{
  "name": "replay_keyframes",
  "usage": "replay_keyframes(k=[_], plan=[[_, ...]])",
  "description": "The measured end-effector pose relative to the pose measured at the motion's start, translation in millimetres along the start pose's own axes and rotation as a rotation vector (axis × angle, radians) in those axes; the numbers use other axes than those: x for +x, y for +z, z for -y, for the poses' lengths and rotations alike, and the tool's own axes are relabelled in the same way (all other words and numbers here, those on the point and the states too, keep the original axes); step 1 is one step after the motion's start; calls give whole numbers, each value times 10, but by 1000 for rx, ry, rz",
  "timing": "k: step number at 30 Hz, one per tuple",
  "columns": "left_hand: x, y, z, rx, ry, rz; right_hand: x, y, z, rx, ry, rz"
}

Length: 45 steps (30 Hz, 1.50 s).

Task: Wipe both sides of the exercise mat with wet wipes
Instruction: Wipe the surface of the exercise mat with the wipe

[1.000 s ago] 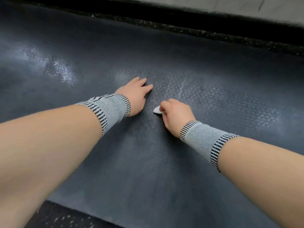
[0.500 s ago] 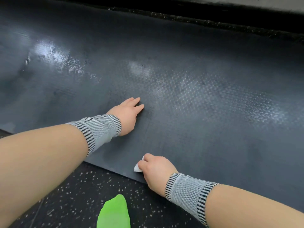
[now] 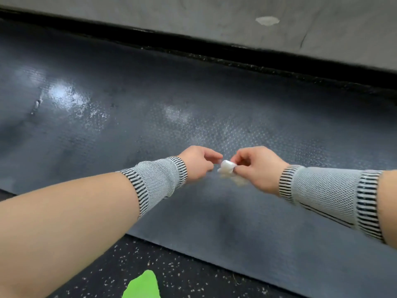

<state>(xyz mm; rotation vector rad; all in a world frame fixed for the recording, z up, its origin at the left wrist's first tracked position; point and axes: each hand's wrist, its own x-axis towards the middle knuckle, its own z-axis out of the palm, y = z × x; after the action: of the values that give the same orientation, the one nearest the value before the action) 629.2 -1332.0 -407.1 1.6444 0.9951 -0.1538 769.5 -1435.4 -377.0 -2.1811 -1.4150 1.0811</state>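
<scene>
Exercise mat (image 3: 129, 125): upper face glistening in patches, underside apparently unwiped; wet wipe (image 3: 226, 166) pinched by right hand (image 3: 257, 166); left hand (image 3: 196, 163) fingers curled at it, contact unclear.

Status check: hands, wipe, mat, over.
Both hands, left and right, raised above the mat, pinching the balled wipe between them. Mat flat, wet sheen far left. Nothing in the way.

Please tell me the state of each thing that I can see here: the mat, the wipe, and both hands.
exercise mat: unrolled flat on the floor, with shiny wet patches.
wet wipe: crumpled, held above the mat between both hands.
left hand: raised, fingertips pinching the wipe.
right hand: raised, fingers curled round the wipe.
green object: lying on the speckled floor, partly cut off.
</scene>
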Motion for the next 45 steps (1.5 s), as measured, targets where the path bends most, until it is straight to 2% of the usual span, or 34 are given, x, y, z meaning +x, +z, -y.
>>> replay_keyframes(k=[3,6,9,12,16,22,28,33,36,41,45], plan=[[-71,215,-316,-296,-23,138,-35,-211,-115,419,157,-46],[-63,337,-439,-413,-59,112,-64,-126,-224,655,243,-143],[-32,339,-372,-379,-101,-1,-17,6,-293,514,242,-271],[-13,337,-291,-434,-133,-48,-4,-6,-293,444,208,-292],[-24,371,-320,-508,-159,21,-55,-26,-262,472,173,-172],[-22,363,-328,-588,-181,87,-27,-168,-322,388,117,-155],[29,359,-301,-554,-182,-16,20,-215,-476,640,336,-209],[72,339,-291,-542,-168,-66,14,-276,-479,810,367,-198],[100,316,-265,-564,-167,-117,18,-326,-461,893,372,-134],[110,286,-295,-739,-186,-50,39,-329,-408,964,391,-42],[88,307,-309,-677,-146,-21,61,-328,-351,1012,384,-27]])
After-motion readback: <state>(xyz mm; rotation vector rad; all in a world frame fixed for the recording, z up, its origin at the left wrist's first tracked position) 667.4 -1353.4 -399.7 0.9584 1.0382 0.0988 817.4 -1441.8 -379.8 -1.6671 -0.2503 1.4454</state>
